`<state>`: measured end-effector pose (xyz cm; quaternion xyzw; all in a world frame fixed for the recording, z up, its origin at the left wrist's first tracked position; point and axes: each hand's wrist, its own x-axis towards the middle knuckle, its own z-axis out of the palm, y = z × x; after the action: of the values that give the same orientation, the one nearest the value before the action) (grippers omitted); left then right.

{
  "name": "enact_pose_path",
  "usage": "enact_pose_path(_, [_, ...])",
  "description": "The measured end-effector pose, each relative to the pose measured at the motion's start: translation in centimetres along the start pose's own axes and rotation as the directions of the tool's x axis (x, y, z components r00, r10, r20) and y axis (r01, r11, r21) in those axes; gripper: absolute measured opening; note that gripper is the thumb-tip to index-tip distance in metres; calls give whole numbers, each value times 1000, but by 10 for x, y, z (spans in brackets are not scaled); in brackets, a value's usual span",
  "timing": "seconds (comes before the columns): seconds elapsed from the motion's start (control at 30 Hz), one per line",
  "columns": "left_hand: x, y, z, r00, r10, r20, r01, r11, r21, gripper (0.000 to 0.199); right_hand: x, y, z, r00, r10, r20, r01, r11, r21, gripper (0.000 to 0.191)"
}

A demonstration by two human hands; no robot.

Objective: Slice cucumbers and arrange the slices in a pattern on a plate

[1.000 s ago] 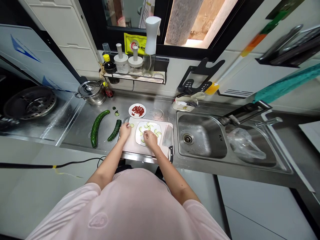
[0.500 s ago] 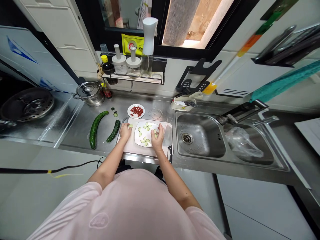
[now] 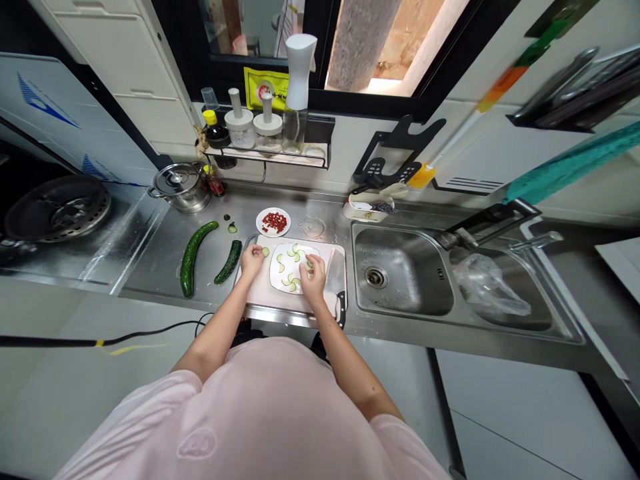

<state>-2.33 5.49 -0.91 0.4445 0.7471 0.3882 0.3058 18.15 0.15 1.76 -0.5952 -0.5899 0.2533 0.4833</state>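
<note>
A white plate (image 3: 276, 281) with half-slices of cucumber (image 3: 291, 283) set in curved, petal-like groups lies on the pale cutting board (image 3: 257, 293). My left hand (image 3: 251, 262) is at the board's left side, fingers pinched at the edge of a round cucumber slice (image 3: 265, 252). Over the plate's right part, my right hand (image 3: 313, 279) has its fingers curled around green cucumber pieces, partly hidden by them. A knife (image 3: 337, 270) rests along the board's right side, black handle toward me. Left of the board are a short cucumber (image 3: 229, 262) and a long, curved cucumber (image 3: 193, 259).
Behind the board stands a small plate of chopped red pieces (image 3: 273, 222). Cucumber ends (image 3: 232, 227) lie nearby. A lidded pot (image 3: 181, 189) is at the back left. On the right is a double sink (image 3: 400, 267), with a plastic bag (image 3: 487, 287) in its far basin.
My right hand's fingers have drawn in and curled more over the plate's right part. My left fingertips are pinched closer together, and the round slice shows more fully beside them.
</note>
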Motion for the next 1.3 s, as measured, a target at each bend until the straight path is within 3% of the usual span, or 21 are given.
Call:
enact_pose_path(0.13, [-9,14,1,995,-18,103,49,950,-309,24,2,-7,0,999,20,43,-18,999,-43,32])
enact_pose_path(0.23, [-22,31,-3,977,-1,213,96,895,-436,27,6,-16,-2,997,-4,73,7,999,-49,29])
enact_pose_path(0.4, [-45,58,-14,944,12,330,151,872,-465,31,15,-33,-6,996,-62,69,63,998,-16,26])
enact_pose_path(0.67, [-63,81,-24,916,99,389,112,867,-485,34,22,-54,-15,988,-78,137,73,996,43,25])
enact_pose_path(0.8, [-69,87,-27,904,144,402,86,860,-503,33,24,-58,-17,970,-93,224,82,995,59,20])
enact_pose_path(0.93, [-71,89,-27,895,146,422,110,844,-525,34,25,-58,-17,969,-84,234,62,993,101,17])
enact_pose_path(1.13, [-72,83,-23,889,38,456,259,779,-570,38,28,-58,-17,974,9,225,-60,973,221,20])
enact_pose_path(1.23, [-77,79,-19,836,-62,545,421,711,-564,40,30,-59,-18,976,35,215,-99,951,292,20])
enact_pose_path(1.3, [-81,78,-17,743,-104,661,554,649,-521,42,32,-60,-19,976,51,210,-118,939,323,20])
